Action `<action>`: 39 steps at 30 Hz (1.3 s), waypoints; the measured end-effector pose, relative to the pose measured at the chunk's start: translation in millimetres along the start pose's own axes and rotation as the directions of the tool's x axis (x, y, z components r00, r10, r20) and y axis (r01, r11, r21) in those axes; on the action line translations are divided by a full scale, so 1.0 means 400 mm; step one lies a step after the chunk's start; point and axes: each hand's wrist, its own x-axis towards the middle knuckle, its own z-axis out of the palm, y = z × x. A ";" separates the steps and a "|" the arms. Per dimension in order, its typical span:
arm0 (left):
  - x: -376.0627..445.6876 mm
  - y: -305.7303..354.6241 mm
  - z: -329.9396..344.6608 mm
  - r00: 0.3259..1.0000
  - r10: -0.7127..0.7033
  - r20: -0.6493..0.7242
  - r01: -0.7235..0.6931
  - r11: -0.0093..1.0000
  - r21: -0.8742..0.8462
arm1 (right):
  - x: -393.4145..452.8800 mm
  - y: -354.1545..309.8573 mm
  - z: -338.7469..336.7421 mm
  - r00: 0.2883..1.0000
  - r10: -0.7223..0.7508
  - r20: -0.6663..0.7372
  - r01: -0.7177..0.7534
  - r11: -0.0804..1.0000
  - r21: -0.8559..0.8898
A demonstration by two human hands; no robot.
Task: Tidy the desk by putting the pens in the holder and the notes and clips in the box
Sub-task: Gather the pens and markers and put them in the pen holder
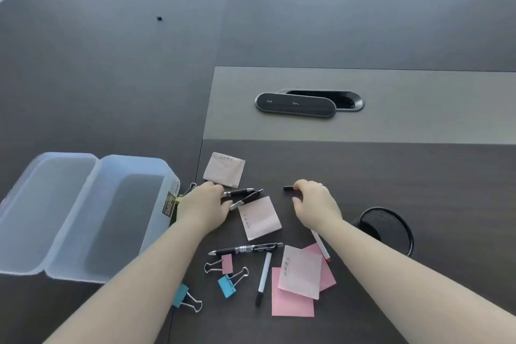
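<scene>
Translucent plastic box (83, 212) stands open by the desk's (391, 176) left edge, mesh holder (386, 227) toward the right — both look empty. Pen-gathering step: left hand (205, 205) closes on two black pens (243, 195), right hand (314, 201) pinches another pen (289, 188). Next, I think, lift and carry them to the holder.

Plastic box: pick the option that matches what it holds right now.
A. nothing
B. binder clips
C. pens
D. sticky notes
A: the plastic box shows only its bare clear bottom, while the pens, sticky notes and binder clips all lie on the desk.
</scene>
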 end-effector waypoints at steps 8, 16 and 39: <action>0.082 -0.035 0.015 0.998 -0.008 0.056 0.006 1.000 0.021 | 0.069 -0.031 0.004 0.999 0.043 -0.018 -0.047 0.946 -0.321; 0.123 -0.041 0.024 0.988 0.043 0.149 -0.054 0.996 0.070 | 0.107 -0.039 0.006 0.998 0.011 -0.059 -0.033 0.922 -0.387; 0.065 0.003 0.036 0.986 -0.004 0.166 0.021 0.995 -0.097 | -0.004 0.010 -0.026 0.847 0.391 0.359 -0.249 0.890 -0.382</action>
